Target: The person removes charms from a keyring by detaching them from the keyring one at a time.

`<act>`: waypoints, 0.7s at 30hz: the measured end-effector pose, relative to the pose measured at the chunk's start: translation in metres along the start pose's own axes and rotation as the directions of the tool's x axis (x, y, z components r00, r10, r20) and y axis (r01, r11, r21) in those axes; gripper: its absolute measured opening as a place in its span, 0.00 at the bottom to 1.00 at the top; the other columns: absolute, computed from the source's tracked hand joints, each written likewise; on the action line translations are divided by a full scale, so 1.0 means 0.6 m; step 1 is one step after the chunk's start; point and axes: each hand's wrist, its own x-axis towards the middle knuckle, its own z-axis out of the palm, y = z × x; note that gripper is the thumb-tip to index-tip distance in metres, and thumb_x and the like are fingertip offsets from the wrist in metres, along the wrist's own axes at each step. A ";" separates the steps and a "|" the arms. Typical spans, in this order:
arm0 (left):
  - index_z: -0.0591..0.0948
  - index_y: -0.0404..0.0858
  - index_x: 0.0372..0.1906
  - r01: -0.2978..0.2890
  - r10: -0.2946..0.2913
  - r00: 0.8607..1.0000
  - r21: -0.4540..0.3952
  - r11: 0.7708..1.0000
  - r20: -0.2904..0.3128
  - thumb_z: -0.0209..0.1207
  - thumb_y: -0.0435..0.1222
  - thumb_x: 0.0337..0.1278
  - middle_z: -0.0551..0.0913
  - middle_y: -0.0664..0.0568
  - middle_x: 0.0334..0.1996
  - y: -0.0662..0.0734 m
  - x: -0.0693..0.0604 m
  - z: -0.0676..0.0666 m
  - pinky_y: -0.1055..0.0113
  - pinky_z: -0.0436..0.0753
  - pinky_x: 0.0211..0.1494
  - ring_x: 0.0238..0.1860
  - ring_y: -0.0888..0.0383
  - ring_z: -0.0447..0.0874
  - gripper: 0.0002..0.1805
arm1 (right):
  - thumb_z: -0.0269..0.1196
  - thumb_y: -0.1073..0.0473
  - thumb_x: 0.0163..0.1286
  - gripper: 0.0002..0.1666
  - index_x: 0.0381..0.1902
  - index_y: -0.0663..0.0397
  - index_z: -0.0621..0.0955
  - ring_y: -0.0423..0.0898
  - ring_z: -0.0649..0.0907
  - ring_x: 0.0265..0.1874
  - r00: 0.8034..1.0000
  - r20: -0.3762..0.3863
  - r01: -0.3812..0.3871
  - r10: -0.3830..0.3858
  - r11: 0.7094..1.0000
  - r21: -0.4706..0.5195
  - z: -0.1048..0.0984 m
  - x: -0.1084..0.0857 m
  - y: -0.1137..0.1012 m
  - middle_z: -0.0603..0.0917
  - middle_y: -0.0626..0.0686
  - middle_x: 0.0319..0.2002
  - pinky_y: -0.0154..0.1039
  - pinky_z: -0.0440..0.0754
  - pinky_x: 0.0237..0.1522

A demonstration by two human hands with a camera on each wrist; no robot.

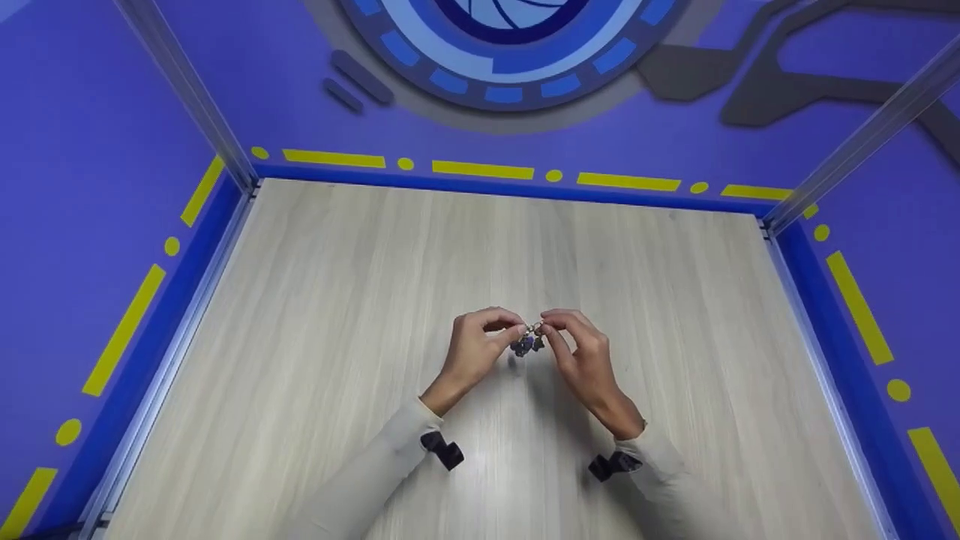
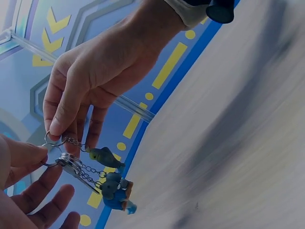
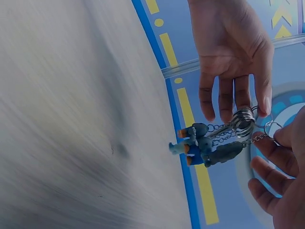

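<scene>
Both hands meet in the air above the table. My left hand (image 1: 472, 349) (image 2: 16, 212) (image 3: 231, 43) pinches a metal ring carrying several smaller rings (image 2: 69, 161) (image 3: 243, 121) and blue-grey figure charms (image 1: 521, 347) (image 2: 114, 191) (image 3: 198, 143) on chains. Thumb and finger of my right hand (image 1: 589, 364) (image 2: 97, 67) (image 3: 290, 191) pinch another ring (image 2: 51, 139) (image 3: 272, 128), from which a grey-green, fish-like charm (image 1: 538, 344) (image 2: 104, 156) (image 3: 226, 152) hangs by a short chain. The rings lie against each other; whether they are linked I cannot tell.
Below the hands lies a light wood-grain table (image 1: 360, 262). Blue patterned panels (image 1: 420, 135) with yellow marks stand behind and at both sides, with metal posts (image 1: 191, 97) at the corners. Each sleeve bears a black wrist camera (image 1: 444, 451).
</scene>
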 end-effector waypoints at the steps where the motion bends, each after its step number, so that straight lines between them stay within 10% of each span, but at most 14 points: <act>1: 0.93 0.37 0.39 0.009 -0.009 1.000 -0.017 1.000 0.005 0.74 0.30 0.66 0.93 0.53 0.36 -0.001 -0.001 -0.001 0.54 0.90 0.56 0.40 0.60 0.91 0.01 | 0.69 0.76 0.73 0.07 0.46 0.65 0.89 0.54 0.91 0.44 1.000 -0.002 -0.007 0.007 1.000 0.003 0.000 -0.001 0.000 0.91 0.58 0.46 0.29 0.84 0.55; 11: 0.92 0.33 0.42 0.054 -0.047 0.998 -0.137 0.989 0.052 0.72 0.29 0.68 0.93 0.46 0.39 -0.010 -0.003 -0.005 0.50 0.89 0.59 0.43 0.57 0.90 0.03 | 0.69 0.79 0.72 0.10 0.42 0.61 0.89 0.61 0.90 0.50 0.998 -0.023 -0.063 0.066 0.993 0.098 0.000 -0.003 -0.002 0.92 0.61 0.48 0.31 0.82 0.62; 21: 0.91 0.33 0.42 0.011 -0.013 0.986 0.012 1.000 0.164 0.72 0.30 0.69 0.93 0.51 0.39 -0.007 0.002 -0.006 0.48 0.89 0.58 0.44 0.58 0.90 0.03 | 0.68 0.75 0.75 0.07 0.44 0.61 0.89 0.57 0.92 0.49 0.993 0.021 -0.119 0.118 0.987 0.104 -0.008 -0.003 -0.003 0.93 0.58 0.47 0.31 0.82 0.61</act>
